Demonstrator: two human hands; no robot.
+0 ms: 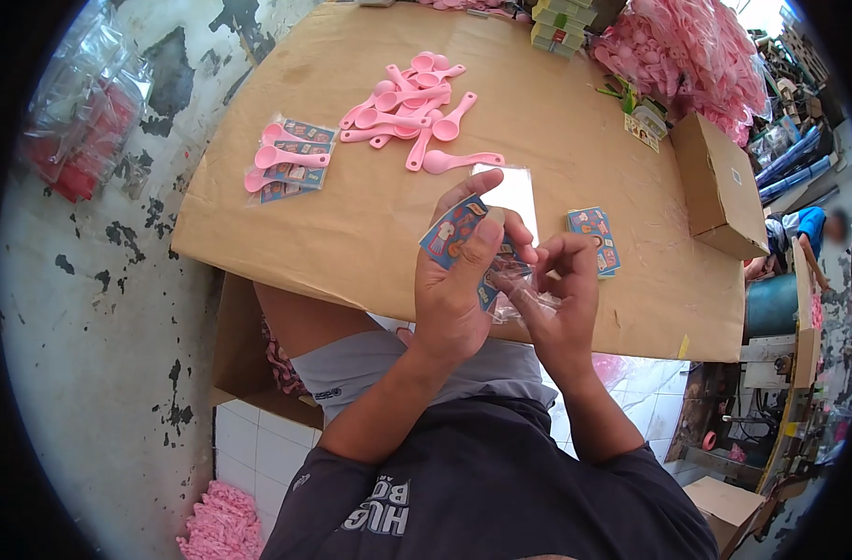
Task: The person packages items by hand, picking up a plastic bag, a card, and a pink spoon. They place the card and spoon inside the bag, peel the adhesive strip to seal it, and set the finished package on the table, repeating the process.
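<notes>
My left hand point(459, 289) is closed on a blue printed card point(456, 230), its thumb across the card's face. My right hand point(566, 285) pinches a clear plastic bag point(512, 301) at the card's lower right. Just beyond my hands lies a white sheet or stack in clear plastic point(512, 196). A stack of blue printed cards point(594, 240) rests right of my right hand. Further back is a pile of pink spoons point(409, 105). To the left, several pink spoons point(291, 157) lie on blue cards in clear packaging.
The brown-covered table point(351, 252) carries an open cardboard box point(720, 187) at the right. Bagged pink items point(678, 61) are heaped at the back right, near small stacked packs point(561, 23). Plastic bags hang on the left wall. Another person is at the far right.
</notes>
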